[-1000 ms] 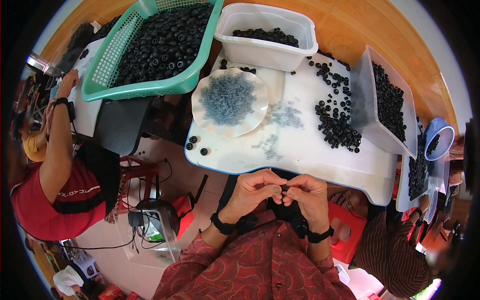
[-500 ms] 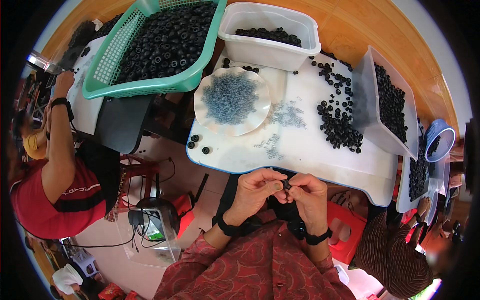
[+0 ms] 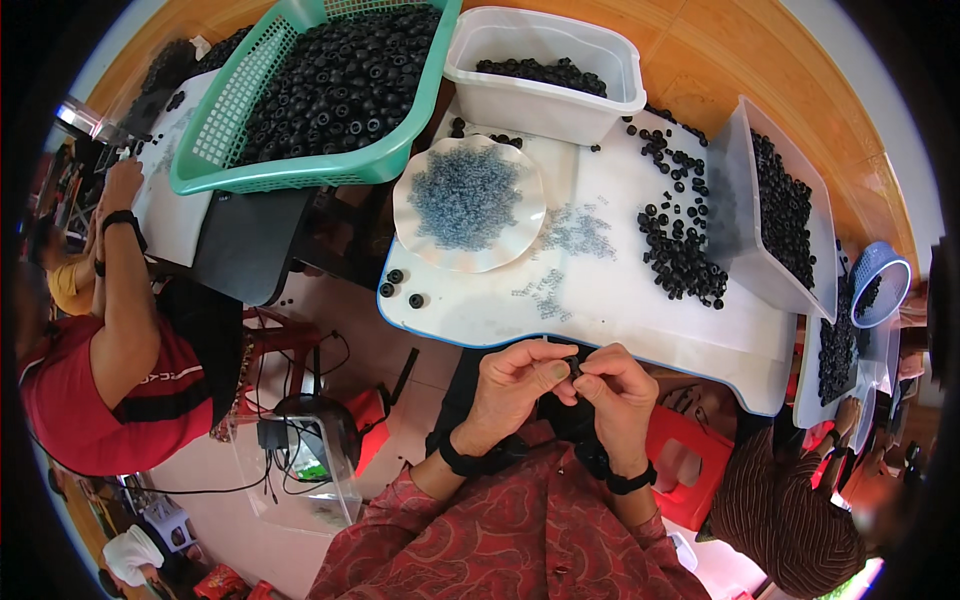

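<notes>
Just off the near edge of the white table (image 3: pixel 480 322), my two hands meet over my lap. Pinched between thumb and fingers of my left hand (image 3: pixel 515 388) is a small black part (image 3: pixel 572 367), mostly covered by the fingertips. My right hand (image 3: pixel 620 392) closes on the same part from the other side. Beyond them, a scalloped white plate (image 3: pixel 408 222) bears a heap of small translucent pieces (image 3: pixel 468 195), with more of these scattered to its right. Several round black pieces (image 3: pixel 416 300) lie by the table's left corner.
A green basket (image 3: pixel 190 170) full of black pieces stands at far left. A white tub (image 3: pixel 540 118) and a clear bin (image 3: pixel 735 235) hold more, and loose black parts (image 3: pixel 680 260) lie between them. Co-workers sit at left and right; a red stool (image 3: pixel 690 470) is at my right.
Both hands stay at the same spot with the black part between them; the fingers have shifted only slightly. The whole view has moved a little.
</notes>
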### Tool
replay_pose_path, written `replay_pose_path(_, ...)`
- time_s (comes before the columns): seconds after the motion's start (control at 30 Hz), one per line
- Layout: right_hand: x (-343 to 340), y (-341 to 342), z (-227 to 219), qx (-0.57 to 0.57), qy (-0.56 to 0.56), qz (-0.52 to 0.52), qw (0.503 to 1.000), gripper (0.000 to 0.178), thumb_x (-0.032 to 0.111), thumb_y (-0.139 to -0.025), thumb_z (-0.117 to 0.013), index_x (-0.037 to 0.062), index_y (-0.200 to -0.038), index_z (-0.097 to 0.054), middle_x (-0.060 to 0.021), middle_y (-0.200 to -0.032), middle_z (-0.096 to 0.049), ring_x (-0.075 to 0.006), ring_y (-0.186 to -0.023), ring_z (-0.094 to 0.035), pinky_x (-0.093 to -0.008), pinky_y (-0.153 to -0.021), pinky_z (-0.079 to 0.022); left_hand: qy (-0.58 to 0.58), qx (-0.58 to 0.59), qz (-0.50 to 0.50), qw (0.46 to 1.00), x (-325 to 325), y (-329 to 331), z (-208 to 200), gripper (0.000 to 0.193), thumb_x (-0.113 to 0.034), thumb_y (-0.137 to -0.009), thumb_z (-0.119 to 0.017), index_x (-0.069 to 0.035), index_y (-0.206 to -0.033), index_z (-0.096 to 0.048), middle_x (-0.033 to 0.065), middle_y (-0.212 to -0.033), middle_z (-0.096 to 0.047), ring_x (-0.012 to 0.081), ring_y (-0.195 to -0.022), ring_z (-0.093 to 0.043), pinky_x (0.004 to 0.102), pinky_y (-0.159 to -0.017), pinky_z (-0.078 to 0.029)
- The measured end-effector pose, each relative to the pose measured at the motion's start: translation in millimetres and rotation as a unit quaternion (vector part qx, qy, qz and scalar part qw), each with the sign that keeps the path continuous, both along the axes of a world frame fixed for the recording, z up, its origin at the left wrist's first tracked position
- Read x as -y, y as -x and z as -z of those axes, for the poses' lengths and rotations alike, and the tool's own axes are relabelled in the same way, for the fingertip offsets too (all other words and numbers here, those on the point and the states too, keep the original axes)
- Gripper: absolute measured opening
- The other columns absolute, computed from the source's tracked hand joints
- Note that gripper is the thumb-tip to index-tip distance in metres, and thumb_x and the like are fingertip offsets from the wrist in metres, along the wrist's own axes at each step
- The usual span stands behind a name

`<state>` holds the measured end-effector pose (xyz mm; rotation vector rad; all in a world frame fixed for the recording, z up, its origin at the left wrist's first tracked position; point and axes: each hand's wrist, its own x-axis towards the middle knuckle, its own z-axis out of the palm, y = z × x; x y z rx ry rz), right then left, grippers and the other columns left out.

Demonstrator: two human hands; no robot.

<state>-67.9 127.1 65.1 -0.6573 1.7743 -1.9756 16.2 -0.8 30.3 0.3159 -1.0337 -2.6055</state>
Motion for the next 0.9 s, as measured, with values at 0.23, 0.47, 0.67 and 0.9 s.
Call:
replay_pose_path(0.23, 1.8, -2.5, -3.0, -0.141, -0.059, 0.030, 0.988, 0.016, -0.004, -0.081, -0.074, 0.0014, -0.094, -0.068, -0.0082, -0.091, -0.063, -0.0147, -0.079, -0.061, -0.0248, -0.069, -0.049, -0.015, 0.018, 0.014, 1.000, -1.2, 0.8, -0.7, 0.022, -0.004, -0.097, -0.058, 0.005, -0.117, -0.062, 0.0098, -0.090, -0.068, 0.0120, -0.071, -0.066, 0.0260, -0.064, -0.059)
replay_pose_path(0.47, 7.4, -3.0, -6.9, -0.286, -0.125, 0.047, 0.949, 0.015, -0.004, -0.081, -0.074, 0.0023, -0.094, -0.070, -0.0100, -0.091, -0.065, -0.0152, -0.074, -0.066, -0.0250, -0.063, -0.054, -0.011, 0.040, -0.006, 0.999, -1.5, 2.2, 3.3, 0.021, -0.005, -0.096, -0.060, 0.004, -0.115, -0.063, 0.0092, -0.090, -0.068, 0.0127, -0.070, -0.066, 0.0275, -0.061, -0.059)
replay_pose_path(0.67, 9.4, -1.1, -13.6, -0.303, -0.146, 0.031, 0.941, 0.014, -0.004, -0.081, -0.073, 0.0003, -0.094, -0.070, -0.0112, -0.093, -0.066, -0.0162, -0.075, -0.068, -0.0253, -0.063, -0.055, -0.006, 0.057, -0.019, 0.998, -1.6, 2.9, 2.8, 0.021, -0.005, -0.096, -0.061, 0.004, -0.115, -0.063, 0.0099, -0.090, -0.069, 0.0122, -0.070, -0.065, 0.0270, -0.061, -0.059)
replay_pose_path(0.9, -0.5, 7.4, -7.6, -0.093, -0.082, -0.001, 0.992, 0.012, -0.006, -0.081, -0.073, -0.0019, -0.092, -0.069, -0.0096, -0.093, -0.065, -0.0149, -0.079, -0.064, -0.0247, -0.069, -0.052, -0.069, 0.014, 0.011, 0.997, -3.8, 2.1, 6.0, 0.022, -0.006, -0.097, -0.059, 0.003, -0.117, -0.064, 0.0087, -0.095, -0.068, 0.0123, -0.076, -0.066, 0.0276, -0.067, -0.060)
